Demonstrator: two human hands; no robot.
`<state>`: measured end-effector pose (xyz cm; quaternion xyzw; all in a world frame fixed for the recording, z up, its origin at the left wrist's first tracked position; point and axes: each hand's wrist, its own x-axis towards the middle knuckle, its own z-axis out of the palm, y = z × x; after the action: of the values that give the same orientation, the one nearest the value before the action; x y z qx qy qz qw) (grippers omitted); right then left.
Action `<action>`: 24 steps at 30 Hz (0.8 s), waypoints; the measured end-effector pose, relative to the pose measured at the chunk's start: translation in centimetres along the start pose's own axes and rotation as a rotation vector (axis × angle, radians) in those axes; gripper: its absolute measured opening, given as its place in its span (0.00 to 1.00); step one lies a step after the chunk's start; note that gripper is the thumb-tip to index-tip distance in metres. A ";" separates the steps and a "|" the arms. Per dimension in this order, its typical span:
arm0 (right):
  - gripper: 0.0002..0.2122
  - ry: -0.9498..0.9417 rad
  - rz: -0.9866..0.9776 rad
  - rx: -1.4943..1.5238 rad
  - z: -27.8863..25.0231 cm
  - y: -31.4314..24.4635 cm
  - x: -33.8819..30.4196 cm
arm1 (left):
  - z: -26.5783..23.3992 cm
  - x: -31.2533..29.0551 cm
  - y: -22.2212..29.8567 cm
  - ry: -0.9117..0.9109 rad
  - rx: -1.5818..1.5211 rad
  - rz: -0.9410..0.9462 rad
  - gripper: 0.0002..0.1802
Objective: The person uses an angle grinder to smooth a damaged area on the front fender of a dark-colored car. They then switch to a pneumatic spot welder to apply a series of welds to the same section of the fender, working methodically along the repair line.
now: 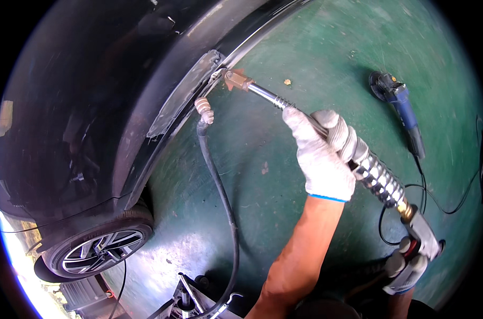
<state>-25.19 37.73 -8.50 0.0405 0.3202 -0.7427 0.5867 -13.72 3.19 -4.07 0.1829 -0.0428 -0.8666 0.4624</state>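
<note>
A long chrome dent puller (381, 179) runs slantwise above the floor. Its copper-coloured head (236, 80) meets the lower edge of the dark car's side, beside a bare sanded grey patch (183, 95). My left hand (326, 151), in a white work glove, is wrapped round the shaft above the ribbed chrome body. At the lower right, my right hand (406, 270), also gloved, grips the grey pistol handle (423, 234) at the puller's other end. A copper-coloured clamp (204, 110) on a thick dark cable (218, 183) touches the sill next to the patch.
A blue angle grinder (404, 109) lies on the green floor (273, 159) at the right, its black cord looping nearby. At the lower left is the car's wheel (100, 250). Metal equipment (185, 297) stands at the bottom edge, where the thick cable ends up.
</note>
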 end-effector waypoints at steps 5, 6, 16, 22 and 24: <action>0.25 -0.042 -0.096 -0.314 3.9 1.6 1.0 | -1.1 -0.2 1.2 -0.310 -0.224 -0.048 0.36; 0.25 -0.031 -0.080 -0.304 4.2 1.5 0.8 | -0.5 -0.4 1.1 -0.205 -0.139 -0.042 0.36; 0.26 0.046 -0.133 -0.468 2.5 0.4 -0.6 | 0.0 -0.1 0.4 -0.206 -0.231 -0.070 0.37; 0.25 -0.007 -0.015 -0.087 4.3 -0.1 0.5 | 2.5 -0.3 -0.6 0.484 0.354 0.067 0.29; 0.27 0.019 0.008 0.065 4.2 -0.4 0.1 | 3.5 -1.2 -1.0 0.468 0.377 0.085 0.27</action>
<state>-24.28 35.48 -4.99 0.0679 0.3016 -0.7500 0.5847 -15.13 4.38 -0.68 0.4580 -0.1028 -0.7576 0.4535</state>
